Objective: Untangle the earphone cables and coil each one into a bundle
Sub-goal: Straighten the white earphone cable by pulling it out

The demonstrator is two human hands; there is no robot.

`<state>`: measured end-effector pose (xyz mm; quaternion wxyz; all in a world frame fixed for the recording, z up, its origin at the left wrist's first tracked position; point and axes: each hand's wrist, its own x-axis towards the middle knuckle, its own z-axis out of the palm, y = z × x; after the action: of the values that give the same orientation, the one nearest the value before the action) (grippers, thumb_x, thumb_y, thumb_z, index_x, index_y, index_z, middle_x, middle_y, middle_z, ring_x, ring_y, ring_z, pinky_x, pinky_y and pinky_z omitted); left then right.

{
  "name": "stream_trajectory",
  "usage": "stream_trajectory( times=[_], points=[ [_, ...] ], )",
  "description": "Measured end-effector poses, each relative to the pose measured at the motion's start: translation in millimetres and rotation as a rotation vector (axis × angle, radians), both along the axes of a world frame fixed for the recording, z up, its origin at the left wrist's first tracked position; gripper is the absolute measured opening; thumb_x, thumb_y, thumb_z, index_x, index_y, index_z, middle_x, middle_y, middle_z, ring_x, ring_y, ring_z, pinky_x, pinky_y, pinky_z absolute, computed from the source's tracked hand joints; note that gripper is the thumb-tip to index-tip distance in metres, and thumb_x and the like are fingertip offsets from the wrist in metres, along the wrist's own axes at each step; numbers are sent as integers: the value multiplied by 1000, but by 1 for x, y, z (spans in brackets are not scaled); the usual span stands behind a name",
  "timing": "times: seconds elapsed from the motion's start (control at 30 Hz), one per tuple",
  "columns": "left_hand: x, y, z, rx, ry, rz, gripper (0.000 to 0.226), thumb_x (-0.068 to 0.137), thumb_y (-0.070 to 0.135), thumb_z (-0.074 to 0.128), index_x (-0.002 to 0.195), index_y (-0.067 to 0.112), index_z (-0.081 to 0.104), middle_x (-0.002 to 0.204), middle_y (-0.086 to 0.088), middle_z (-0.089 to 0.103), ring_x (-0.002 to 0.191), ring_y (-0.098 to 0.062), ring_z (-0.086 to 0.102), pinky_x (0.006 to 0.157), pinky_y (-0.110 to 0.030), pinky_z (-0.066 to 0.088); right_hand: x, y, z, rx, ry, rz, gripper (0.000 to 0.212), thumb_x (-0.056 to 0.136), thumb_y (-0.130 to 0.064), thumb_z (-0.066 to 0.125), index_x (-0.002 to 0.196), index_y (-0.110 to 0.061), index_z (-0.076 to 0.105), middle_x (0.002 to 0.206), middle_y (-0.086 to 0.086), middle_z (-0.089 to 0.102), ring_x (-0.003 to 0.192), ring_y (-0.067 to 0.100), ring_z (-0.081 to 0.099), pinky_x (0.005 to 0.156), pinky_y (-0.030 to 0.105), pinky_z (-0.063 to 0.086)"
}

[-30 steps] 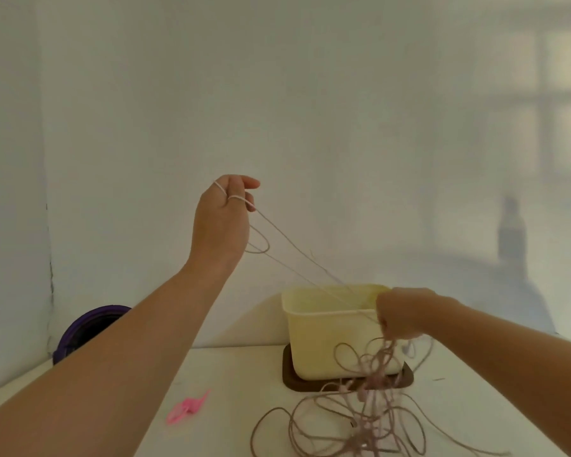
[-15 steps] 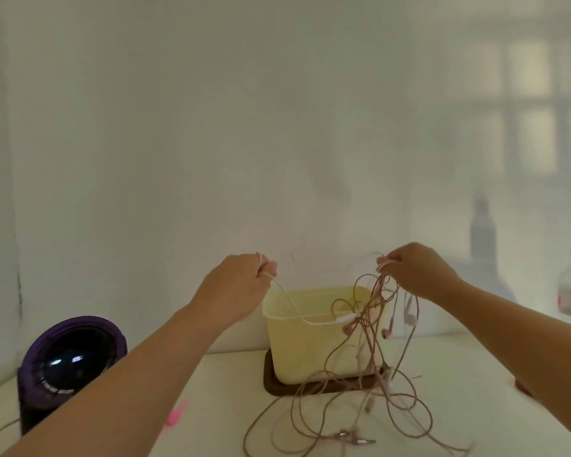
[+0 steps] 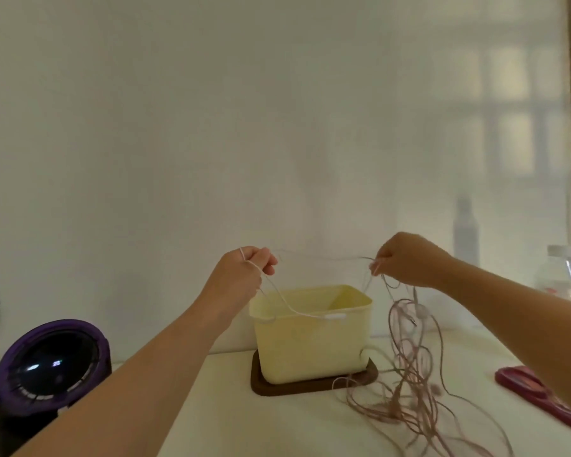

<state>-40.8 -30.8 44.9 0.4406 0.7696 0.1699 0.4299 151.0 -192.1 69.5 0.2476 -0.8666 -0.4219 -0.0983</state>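
Observation:
My left hand point(image 3: 244, 272) is raised above the table and grips a thin white earphone cable point(image 3: 287, 308) that loops over its fingers. That cable sags down in front of the cream bin, with a small white inline remote point(image 3: 335, 315) on it. A strand runs level between both hands. My right hand point(image 3: 406, 260) pinches the top of a pink tangle of cables point(image 3: 409, 374) that hangs down to the white table point(image 3: 211, 407) and spreads there in loose loops.
A cream plastic bin point(image 3: 310, 341) stands on a dark brown tray point(image 3: 310, 385) at the middle back. A purple round speaker point(image 3: 51, 364) sits at the left. A dark red flat object point(image 3: 534, 390) lies at the right, and a clear bottle point(image 3: 561, 275) stands by a shelf.
My left hand came down from high up to the level of my right hand. My right hand rose and lifted the pink tangle off the table. The view turned right.

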Motion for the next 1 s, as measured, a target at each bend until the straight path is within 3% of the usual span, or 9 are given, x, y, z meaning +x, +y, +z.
stream_trajectory(
  times=[0.1,0.2,0.3,0.47,0.57,0.63,0.7,0.9,1.0],
  points=[
    [0,-7,-2,-135,-73,-134,26,99,20,45,80,12,61,76,2,58,54,-10,43,56,-21,38,-5,1,-11,-54,80,48,18,85,-26,67,87,-11,75,66,2,62,66,18,58,68,28,50],
    [1,-12,0,-167,-110,-166,26,99,20,45,79,11,60,75,1,57,51,-10,44,58,-24,40,-6,3,-18,166,-134,-31,20,91,-25,56,89,-17,75,86,1,73,74,16,63,70,26,52],
    [2,-15,2,-183,-161,-161,27,99,20,45,79,11,60,73,1,57,51,-12,44,58,-25,41,-4,5,-19,92,-29,71,18,88,-15,59,92,-8,75,99,6,73,73,13,58,59,14,45],
    [2,-16,2,-158,-246,-185,28,98,19,45,75,11,59,70,2,57,49,-10,44,57,-26,41,-7,-1,-13,759,-236,40,22,95,-25,54,91,-11,71,71,6,67,61,18,56,60,27,42],
    [4,-15,1,-141,-279,-155,29,99,20,44,76,13,59,69,4,57,47,-9,44,56,-24,41,-3,0,-13,651,-165,118,24,95,-26,55,92,-9,71,71,4,66,65,18,60,62,25,45],
    [3,-12,3,-147,-313,-117,28,100,20,43,79,13,60,71,4,56,45,-7,45,56,-23,42,-3,1,-13,578,-153,163,23,96,-24,54,95,-8,72,68,-7,62,65,4,57,57,7,40],
    [1,-5,5,-155,-352,-86,27,101,19,41,82,13,61,73,3,56,44,-6,44,57,-24,41,-5,3,-10,559,-153,193,23,96,-24,53,97,-9,72,68,-13,59,66,-1,54,57,3,38],
    [-18,23,5,-105,-331,85,27,101,22,38,91,26,63,98,6,59,53,-7,44,61,-22,42,-36,21,14,447,117,452,25,99,-13,44,118,-13,61,83,-3,64,72,13,60,68,21,49],
    [-28,38,5,-142,-273,146,30,102,21,37,87,27,63,103,6,57,55,-9,43,57,-21,40,-51,28,25,143,300,448,23,100,-16,42,117,-17,56,94,4,64,64,19,58,65,28,51]
  ],
)
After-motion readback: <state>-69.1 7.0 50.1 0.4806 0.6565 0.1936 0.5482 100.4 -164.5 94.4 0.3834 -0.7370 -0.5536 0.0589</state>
